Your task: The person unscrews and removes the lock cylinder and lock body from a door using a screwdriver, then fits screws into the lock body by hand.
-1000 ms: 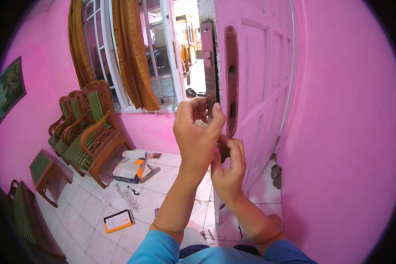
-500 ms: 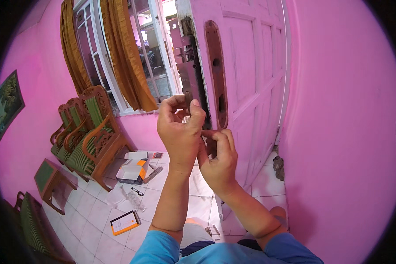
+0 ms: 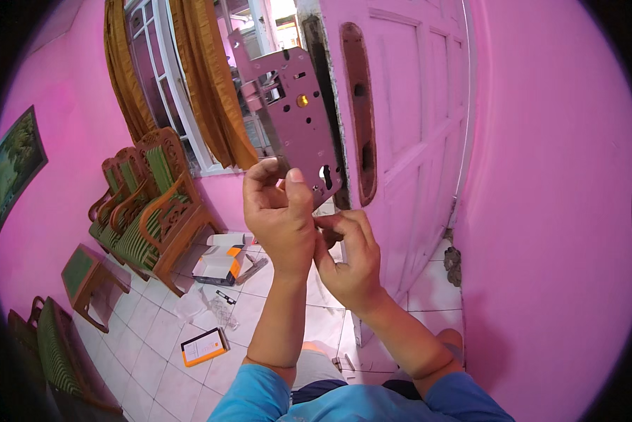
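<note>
Far left, on pink wall: framed picture (image 3: 12,163). Below it: wooden armchairs with green striped cushions (image 3: 149,211), small wooden side table (image 3: 89,278). On white tiled floor (image 3: 154,352): open cardboard box (image 3: 221,259), flat orange-edged packet (image 3: 203,347). Behind: window with ochre curtains (image 3: 217,84).

Centre: left hand (image 3: 279,214), raised, fingers curled and pressed together, thumb up, gripping lower corner of mortise lock body (image 3: 298,119). Lock body: flat metal case, pinkish sheen, brass disc near top, keyhole slot near bottom, held tilted above fingers, just beside door edge.

Right hand (image 3: 351,257): just below lock body, touching left hand, fingertips pinched together; contents of pinch not discernible.

Right: pink panelled door (image 3: 414,105), long oval recess (image 3: 359,112) with two holes in its face.
</note>
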A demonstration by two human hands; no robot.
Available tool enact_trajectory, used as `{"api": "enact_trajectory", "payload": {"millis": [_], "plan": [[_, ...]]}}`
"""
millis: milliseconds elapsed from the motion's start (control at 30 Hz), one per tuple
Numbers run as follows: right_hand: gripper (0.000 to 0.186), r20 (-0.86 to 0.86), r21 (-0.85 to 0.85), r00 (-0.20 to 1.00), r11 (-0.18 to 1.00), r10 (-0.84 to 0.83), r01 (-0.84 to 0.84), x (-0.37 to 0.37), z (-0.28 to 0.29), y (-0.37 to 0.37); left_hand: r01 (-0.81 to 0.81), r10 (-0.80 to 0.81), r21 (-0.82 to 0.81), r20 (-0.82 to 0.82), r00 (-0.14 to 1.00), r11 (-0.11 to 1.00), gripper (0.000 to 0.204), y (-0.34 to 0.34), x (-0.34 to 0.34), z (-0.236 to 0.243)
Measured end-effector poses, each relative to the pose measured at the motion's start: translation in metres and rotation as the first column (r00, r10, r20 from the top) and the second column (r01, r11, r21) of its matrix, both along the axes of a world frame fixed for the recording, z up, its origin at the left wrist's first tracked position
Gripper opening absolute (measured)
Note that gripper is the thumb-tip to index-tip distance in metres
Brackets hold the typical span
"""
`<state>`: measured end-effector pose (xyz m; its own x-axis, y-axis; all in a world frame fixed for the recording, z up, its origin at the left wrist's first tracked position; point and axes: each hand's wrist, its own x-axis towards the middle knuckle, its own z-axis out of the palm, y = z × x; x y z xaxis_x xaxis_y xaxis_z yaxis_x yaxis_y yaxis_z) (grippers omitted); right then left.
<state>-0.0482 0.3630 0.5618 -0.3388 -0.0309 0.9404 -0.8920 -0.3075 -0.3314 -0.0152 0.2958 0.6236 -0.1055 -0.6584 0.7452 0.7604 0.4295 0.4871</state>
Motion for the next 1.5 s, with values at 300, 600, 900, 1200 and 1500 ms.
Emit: {"api": "enact_trajectory", "payload": {"millis": [300,600,900,1200,1500], "plan": [[0.030,-0.137,0.110,0.986,0.990,0.099,-0.084,0.017,-0.014,-0.006,0.048,-0.029,0.147,-0.129,0.991,0.988,0.027,-0.022,0.027,-0.026],[0.031,-0.145,0.251,0.964,0.951,0.223,-0.183,0.031,-0.051,0.005,0.267,-0.243,0.299,-0.114,0.963,0.916,0.037,-0.039,0.050,-0.082],[0.046,0.517,0.150,0.689,0.739,0.508,-0.657,0.030,-0.069,0.004,0.475,-0.530,0.504,-0.040,0.847,0.721,0.045,-0.055,0.052,-0.152],[0.032,0.704,0.035,0.499,0.677,0.506,-0.735,0.030,-0.094,0.013,0.614,-0.652,0.382,-0.040,0.758,0.691,0.057,-0.058,0.066,-0.190],[0.032,0.775,0.061,0.450,0.657,0.443,-0.752,0.018,-0.107,0.018,0.715,-0.771,0.362,0.020,0.636,0.599,0.069,-0.053,0.079,-0.221]]}}
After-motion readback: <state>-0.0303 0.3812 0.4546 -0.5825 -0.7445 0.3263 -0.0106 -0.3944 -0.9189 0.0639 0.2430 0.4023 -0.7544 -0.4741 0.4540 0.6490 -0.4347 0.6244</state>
